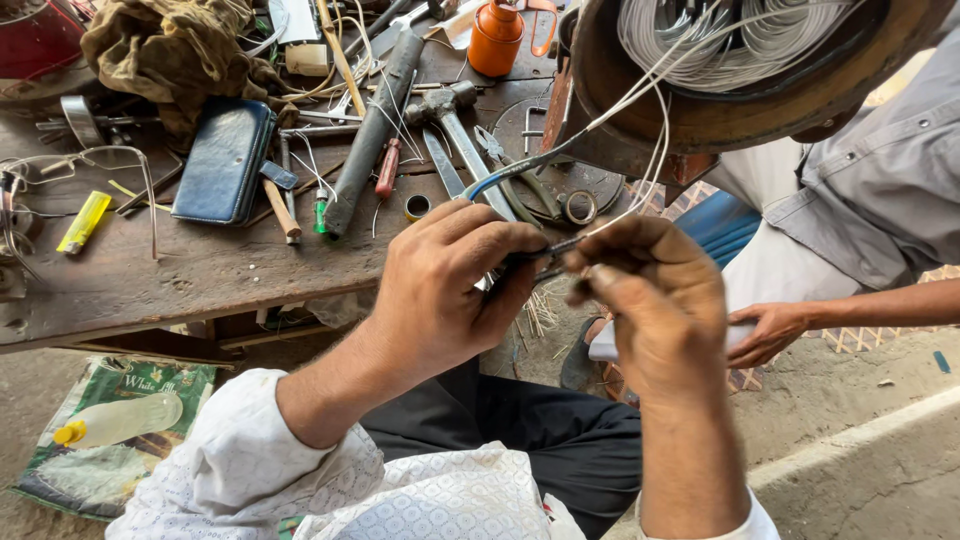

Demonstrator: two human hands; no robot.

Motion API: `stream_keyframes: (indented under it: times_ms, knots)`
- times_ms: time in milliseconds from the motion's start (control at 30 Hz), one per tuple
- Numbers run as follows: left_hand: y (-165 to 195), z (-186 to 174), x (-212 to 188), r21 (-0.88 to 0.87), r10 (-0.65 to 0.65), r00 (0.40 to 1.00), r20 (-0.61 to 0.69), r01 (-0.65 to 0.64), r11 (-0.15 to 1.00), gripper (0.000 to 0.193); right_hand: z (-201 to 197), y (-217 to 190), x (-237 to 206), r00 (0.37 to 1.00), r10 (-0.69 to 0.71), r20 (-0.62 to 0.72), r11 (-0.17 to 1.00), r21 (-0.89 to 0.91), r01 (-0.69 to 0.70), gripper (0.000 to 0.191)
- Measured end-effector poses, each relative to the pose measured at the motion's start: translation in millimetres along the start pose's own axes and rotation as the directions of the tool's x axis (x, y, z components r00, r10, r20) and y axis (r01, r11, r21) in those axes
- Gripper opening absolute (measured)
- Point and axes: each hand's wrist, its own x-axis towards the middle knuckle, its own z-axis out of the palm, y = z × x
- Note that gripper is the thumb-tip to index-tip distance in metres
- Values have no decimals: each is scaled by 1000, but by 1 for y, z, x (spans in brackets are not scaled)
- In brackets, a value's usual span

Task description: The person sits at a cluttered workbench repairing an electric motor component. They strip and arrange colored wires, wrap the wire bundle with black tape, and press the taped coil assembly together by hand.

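While left hand (450, 290) pinches dark sleeve (545, 250) on wire bundle (640, 150), right hand (650, 300) grips its other end, below motor stator (740, 90).

The steel-headed hammer (452, 110) lies on the worn wooden bench (200, 275); left of the hammer lies the long dark metal pipe (372, 135), farther left the dark blue leather wallet (224, 160); behind the hammer stands the orange plastic bottle (496, 38); right of it sits the round rusty motor housing (700, 110); before it both hands (455, 285) (655, 300) meet.
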Motion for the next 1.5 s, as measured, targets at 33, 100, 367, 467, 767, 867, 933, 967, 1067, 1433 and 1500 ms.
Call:
stream_keyframes:
  times_ms: [33,100,367,467,767,867,933,967,1067,1433,1500]
  knots:
    - [0,-1,1,-48,-5,1000,23,6,999,20,2,4,1,1000,-7,18,999,-33,7,36]
    - [0,-5,2,-142,-17,997,70,27,990,23,6,9,2,996,-4,84,998,-54,9,50]
    - [2,-14,-2,-172,-26,994,103,44,984,31,13,14,-4,992,69,109,989,-135,-54,62]
    - [3,-13,-2,-177,-33,994,101,51,983,32,15,17,-16,993,-87,84,946,-306,109,58]
    - [2,-12,-3,-188,-3,998,64,15,982,24,-2,26,-27,994,16,-104,948,-313,-48,25]
    - [0,-12,-4,-158,26,999,38,-20,987,25,-4,18,-37,998,2,-67,950,-312,-23,23]
    - [-2,-12,-3,-106,67,997,23,-65,992,25,-3,7,-43,1000,11,-21,970,-242,-16,24]
    - [-3,-11,-3,-69,91,996,22,-90,994,25,-3,-1,-46,1000,14,-3,978,-207,-14,25]
    - [-4,-10,-1,28,180,983,19,-181,983,26,-7,-28,-40,996,-17,86,968,-248,38,26]
    - [-3,-5,-9,196,269,963,32,-270,943,31,11,-60,36,979,189,76,868,-480,-130,20]
    - [-4,-2,-10,212,270,963,23,-269,939,32,14,-58,41,974,214,78,823,-552,-136,19]
